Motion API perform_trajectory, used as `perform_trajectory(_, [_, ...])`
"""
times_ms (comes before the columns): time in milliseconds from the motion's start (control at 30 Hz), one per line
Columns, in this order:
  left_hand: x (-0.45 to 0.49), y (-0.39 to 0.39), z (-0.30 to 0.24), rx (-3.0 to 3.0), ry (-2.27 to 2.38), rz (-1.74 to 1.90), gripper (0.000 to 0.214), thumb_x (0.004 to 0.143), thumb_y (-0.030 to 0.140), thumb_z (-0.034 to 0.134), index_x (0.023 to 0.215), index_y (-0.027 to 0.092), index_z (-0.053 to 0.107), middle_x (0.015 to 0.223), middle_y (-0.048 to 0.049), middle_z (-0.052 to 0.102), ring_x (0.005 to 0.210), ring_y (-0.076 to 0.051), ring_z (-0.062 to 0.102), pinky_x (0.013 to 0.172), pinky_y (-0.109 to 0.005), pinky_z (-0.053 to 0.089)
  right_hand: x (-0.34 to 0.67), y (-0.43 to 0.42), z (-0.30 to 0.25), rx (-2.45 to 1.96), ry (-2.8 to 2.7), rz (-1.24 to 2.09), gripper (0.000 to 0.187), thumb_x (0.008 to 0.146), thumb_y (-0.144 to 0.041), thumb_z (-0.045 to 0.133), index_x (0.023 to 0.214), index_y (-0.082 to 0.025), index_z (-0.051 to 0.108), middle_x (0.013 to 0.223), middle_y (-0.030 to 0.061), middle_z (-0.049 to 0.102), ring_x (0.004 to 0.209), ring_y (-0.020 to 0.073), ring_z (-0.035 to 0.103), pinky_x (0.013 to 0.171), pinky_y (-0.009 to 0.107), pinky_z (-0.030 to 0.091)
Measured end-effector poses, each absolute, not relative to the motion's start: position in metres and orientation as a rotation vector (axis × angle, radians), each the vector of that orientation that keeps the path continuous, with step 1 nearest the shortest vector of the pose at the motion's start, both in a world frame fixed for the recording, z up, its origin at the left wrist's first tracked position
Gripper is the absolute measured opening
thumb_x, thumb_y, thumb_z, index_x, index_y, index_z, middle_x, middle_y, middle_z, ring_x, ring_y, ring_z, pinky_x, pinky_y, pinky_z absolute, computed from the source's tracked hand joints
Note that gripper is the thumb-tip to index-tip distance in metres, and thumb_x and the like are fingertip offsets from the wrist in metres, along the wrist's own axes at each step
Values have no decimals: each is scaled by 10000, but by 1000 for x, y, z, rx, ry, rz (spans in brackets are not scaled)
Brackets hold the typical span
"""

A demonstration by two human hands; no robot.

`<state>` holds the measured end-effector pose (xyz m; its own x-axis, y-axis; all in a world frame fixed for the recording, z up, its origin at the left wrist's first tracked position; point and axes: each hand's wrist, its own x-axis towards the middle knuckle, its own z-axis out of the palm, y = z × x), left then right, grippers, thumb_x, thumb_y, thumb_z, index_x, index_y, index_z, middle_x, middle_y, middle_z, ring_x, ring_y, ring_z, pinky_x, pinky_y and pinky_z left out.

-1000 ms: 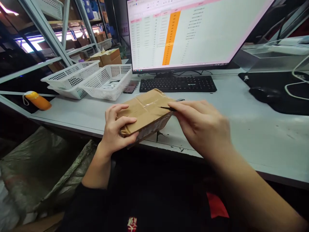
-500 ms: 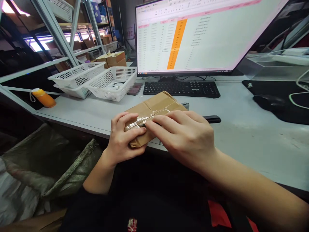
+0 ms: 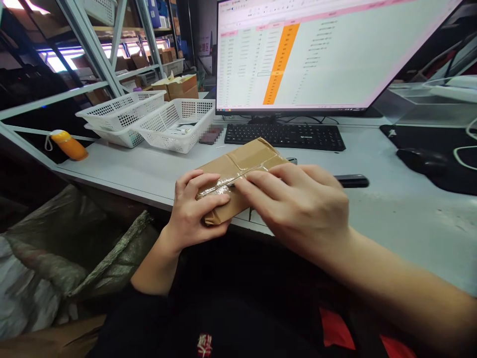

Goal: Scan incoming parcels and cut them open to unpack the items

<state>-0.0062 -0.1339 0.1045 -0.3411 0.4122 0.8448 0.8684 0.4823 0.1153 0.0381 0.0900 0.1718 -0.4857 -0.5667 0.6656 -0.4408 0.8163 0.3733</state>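
A brown cardboard parcel (image 3: 257,154) with shiny clear tape lies tilted above the front edge of the desk. My left hand (image 3: 196,204) is closed round its near left end, thumb across the taped face. Over the parcel's right side, my right hand (image 3: 298,199) grips a utility knife (image 3: 352,181), whose black handle sticks out beyond the knuckles. The knife's thin dark tip meets the tape seam close to my left thumb; its middle is hidden by my fingers. A small grey object (image 3: 292,160) shows partly behind the parcel.
Behind the parcel are a black keyboard (image 3: 285,137) and a monitor (image 3: 335,59). White perforated baskets (image 3: 179,132) and an orange bottle (image 3: 69,145) stand left. A mouse (image 3: 421,160) sits right. Below the desk's left side is a large open sack (image 3: 115,258).
My right hand has slid right along the parcel's seam with the knife, so the handle reaches further right. My left hand keeps its hold. The whole view has shifted slightly.
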Motion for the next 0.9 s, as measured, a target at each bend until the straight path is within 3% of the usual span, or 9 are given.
perform_trajectory(233, [-15,-132,107,-1084,-1971,-750,345,747,387,822,1061,312,700,1302,-79,627,1316,-335,473,1118,-584,433,29,119,176,583,-2231,-87,296,1003,-161,482,907,-265,741,862,53,733,763,220,544,659,403,272])
perform_trajectory(400, [-23,-137,107,-1149,-1922,-835,358,775,353,811,1102,298,677,1288,-85,621,1315,-318,481,1130,-588,421,2,183,171,392,-2107,-407,299,994,-170,507,897,-210,786,845,73,756,731,197,527,644,391,254])
perform_trajectory(500, [-30,-140,104,-1166,-1918,-900,372,768,357,812,1110,297,679,1291,-87,613,1321,-322,481,1138,-602,409,-27,256,153,121,-2203,-372,339,1000,-358,576,847,-185,824,786,110,745,642,163,480,601,381,218])
perform_trajectory(567, [-38,-140,101,-1178,-1932,-946,360,760,371,812,1092,292,695,1297,-88,613,1333,-326,480,1149,-605,401,-38,296,134,-174,-2487,-273,370,1001,-435,589,892,-197,850,823,133,759,619,162,497,585,379,235])
perform_trajectory(667, [-53,-140,101,-1202,-1979,-1031,343,780,435,788,1074,272,716,1331,-104,619,1362,-329,479,1174,-610,380,-40,329,101,-451,-2738,-169,315,1021,-343,566,1128,-204,829,1045,172,773,748,229,624,612,378,305])
perform_trajectory(800, [-65,-148,117,-1284,-2124,-1091,441,863,623,670,1116,269,740,1423,-123,628,1477,-389,407,1211,-698,274,-42,331,84,-516,-2863,-54,307,957,-257,632,1197,-163,799,1123,202,763,901,328,689,685,399,433])
perform_trajectory(900, [-65,-150,145,-1297,-2306,-1028,425,940,623,580,1129,284,752,1397,-103,669,1422,-390,503,1225,-729,203,-42,302,106,-335,-2724,242,359,962,-300,613,1252,-153,765,1185,202,745,1010,354,684,800,465,502])
